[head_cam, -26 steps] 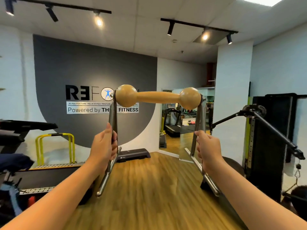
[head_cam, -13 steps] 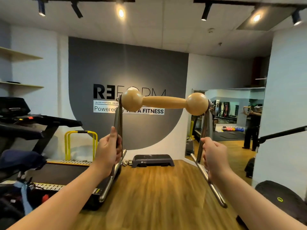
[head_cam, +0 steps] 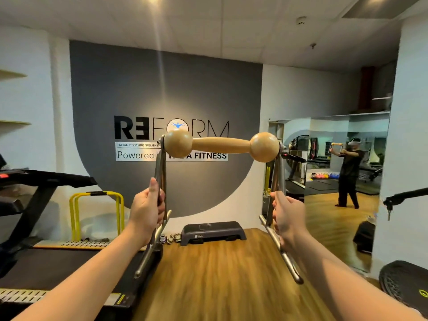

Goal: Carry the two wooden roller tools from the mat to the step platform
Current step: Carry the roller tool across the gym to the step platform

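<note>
you hold the wooden roller [head_cam: 221, 146] out in front of you at chest height, its long axis level from left to right, your left hand [head_cam: 148, 210] and right hand [head_cam: 286, 215] each clamped on a metal handle [head_cam: 159, 181], facing the step platform [head_cam: 212, 231] ahead on the floor.

- I read "REFORM" in big black letters on the grey painted wall panel [head_cam: 139, 89].
- The white strip sign [head_cam: 136, 151] beneath shows "ALIGN POSTURE RELIEVE", "Powered", "FITNESS".
</note>
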Demonstrator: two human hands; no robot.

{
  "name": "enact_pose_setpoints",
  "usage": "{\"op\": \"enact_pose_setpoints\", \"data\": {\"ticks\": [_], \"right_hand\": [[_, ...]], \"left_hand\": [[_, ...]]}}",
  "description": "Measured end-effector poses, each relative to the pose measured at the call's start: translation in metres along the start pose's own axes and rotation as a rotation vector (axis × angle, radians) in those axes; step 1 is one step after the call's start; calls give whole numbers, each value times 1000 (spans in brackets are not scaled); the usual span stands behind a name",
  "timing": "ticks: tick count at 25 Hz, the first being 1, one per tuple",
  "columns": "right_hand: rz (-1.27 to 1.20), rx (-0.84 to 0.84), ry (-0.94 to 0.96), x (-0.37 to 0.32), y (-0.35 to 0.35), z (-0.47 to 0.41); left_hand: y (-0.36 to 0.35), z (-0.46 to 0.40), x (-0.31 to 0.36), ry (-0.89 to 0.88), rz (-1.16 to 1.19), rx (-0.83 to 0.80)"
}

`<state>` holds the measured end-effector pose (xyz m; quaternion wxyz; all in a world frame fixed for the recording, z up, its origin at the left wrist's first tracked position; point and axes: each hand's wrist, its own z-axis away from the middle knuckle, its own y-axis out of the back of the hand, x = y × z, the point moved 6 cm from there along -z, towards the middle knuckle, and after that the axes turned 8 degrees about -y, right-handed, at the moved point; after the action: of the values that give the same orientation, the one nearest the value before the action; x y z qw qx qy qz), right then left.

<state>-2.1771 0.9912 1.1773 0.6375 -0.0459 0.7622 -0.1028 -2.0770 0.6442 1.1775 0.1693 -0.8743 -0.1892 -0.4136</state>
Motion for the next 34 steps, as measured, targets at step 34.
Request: {"op": "enact_pose_setpoints", "data": {"ticks": [34], "right_hand": [[7,27,-50,260,-309,-829]], "left_hand": [[-177,-666,-584,90,-62,59]]}}
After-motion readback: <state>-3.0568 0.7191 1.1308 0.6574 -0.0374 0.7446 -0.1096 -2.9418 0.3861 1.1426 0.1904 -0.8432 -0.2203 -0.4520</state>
